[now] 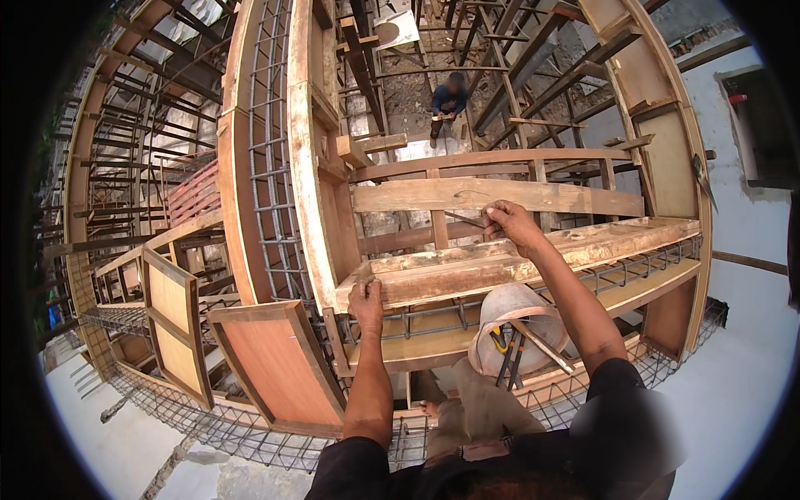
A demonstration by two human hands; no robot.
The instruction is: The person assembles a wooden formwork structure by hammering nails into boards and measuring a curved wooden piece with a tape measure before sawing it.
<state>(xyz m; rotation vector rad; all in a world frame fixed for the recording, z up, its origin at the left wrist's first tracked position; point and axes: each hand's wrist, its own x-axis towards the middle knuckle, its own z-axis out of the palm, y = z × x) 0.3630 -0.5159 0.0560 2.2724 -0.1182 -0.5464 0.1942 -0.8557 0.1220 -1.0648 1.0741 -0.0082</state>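
A long, worn wooden formwork panel (pixel 467 279) with a raised frame lies across in front of me, above a rebar cage (pixel 442 317). At its left end my left hand (pixel 365 302) is closed on the near corner. My right hand (pixel 510 227) is raised by the panel's far edge, its fingers pinched together. What they hold, if anything, is too small to make out. Beyond that hand runs a wooden beam (pixel 400 197). Beneath my right forearm a pale bucket (pixel 510 300) tilts, with a wooden handle (pixel 546 350) and dark-handled tools (pixel 512 358) sticking out.
To the left, a framed plywood panel (pixel 271 367) leans near a tall rebar column cage (pixel 271 167). Timber props and open drops lie beyond the beam. Far below, another person (pixel 448 100) stands on the ground. A white wall (pixel 742 217) rises at right.
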